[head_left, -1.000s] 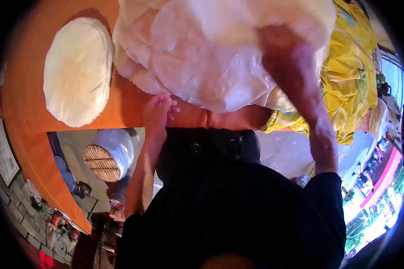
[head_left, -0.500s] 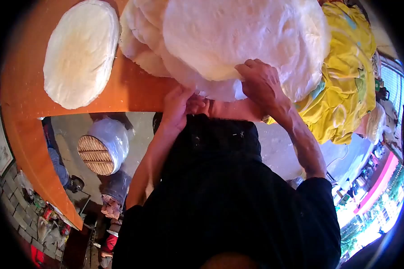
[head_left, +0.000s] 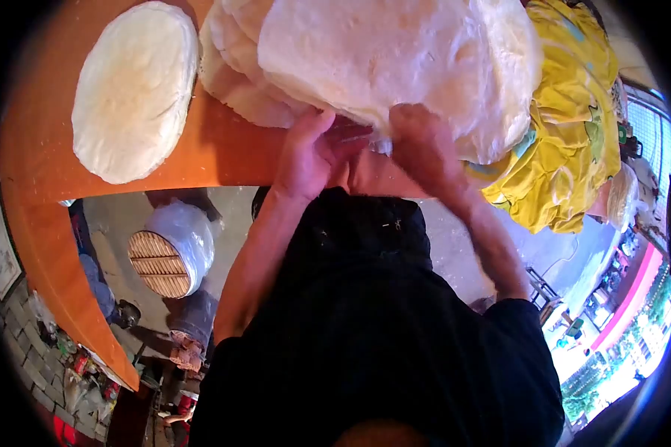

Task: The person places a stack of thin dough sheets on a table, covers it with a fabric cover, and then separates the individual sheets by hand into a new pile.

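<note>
Large round flatbreads, pale and thin, lie in an overlapping pile at the table's near edge. The top flatbread [head_left: 373,59] has its near edge raised towards me. My right hand [head_left: 423,141], somewhat blurred, is closed on that near edge. Just left of it, my left hand [head_left: 313,153] is open, thumb apart and fingers stretched under the edge; the fingertips are partly in shadow. A separate thick stack of round flatbreads [head_left: 136,93] sits to the left on the orange table [head_left: 231,160].
Yellow patterned cloth [head_left: 566,134] is bunched right of the pile. Below the table, a round container with a slatted wooden end [head_left: 160,262] is wrapped in clear plastic. A dark cylinder [head_left: 194,320] stands close by on the floor. Part of another person [head_left: 183,410] shows at lower left.
My left hand has moved up and right, its fingers opening under the flatbread's edge. The right hand has shifted slightly, and the top flatbread has moved a little left.
</note>
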Demonstrator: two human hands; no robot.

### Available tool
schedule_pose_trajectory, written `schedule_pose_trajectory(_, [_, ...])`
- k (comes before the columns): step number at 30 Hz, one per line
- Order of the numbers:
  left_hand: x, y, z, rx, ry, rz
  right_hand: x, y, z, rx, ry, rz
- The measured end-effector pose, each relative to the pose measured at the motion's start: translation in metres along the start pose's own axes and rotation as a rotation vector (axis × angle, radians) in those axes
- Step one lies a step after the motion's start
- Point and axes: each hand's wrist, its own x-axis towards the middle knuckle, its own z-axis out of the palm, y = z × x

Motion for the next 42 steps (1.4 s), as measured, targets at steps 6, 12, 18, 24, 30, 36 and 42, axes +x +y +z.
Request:
schedule_pose_trajectory(6, [0.011, -0.001, -0.021, 0.427, 0.118, -0.062, 0.058, 0.083, -0.205, -0.324, 0.383, 0.216])
schedule_pose_trajectory(12, [0.02, -0.003, -0.025, 0.457, 0.336, -0.045, 0.063, -0.007, -0.197, -0.204, 0.417, 0.28])
schedule_pose_trajectory(18, [0.017, -0.01, -0.037, 0.347, 0.44, -0.054, 0.064, 0.058, -0.038, -0.217, -0.135, -0.002])
schedule_pose_trajectory(24, [0.022, -0.017, -0.035, 0.294, 0.304, -0.109, 0.037, 0.043, -0.047, -0.23, -0.107, 0.097])
schedule_pose_trajectory(30, [0.029, -0.022, -0.028, 0.24, 0.117, -0.08, 0.035, 0.048, -0.029, -0.006, -0.067, 0.016])
schedule_pose_trajectory(36, [0.029, -0.017, 0.0, 0.325, 0.078, 0.0, 0.034, 0.039, -0.021, 0.109, -0.048, 0.038])
schedule_pose_trajectory(42, [0.04, -0.018, 0.0, 0.286, 0.054, 0.037, 0.027, 0.033, -0.018, 0.148, 0.031, -0.022])
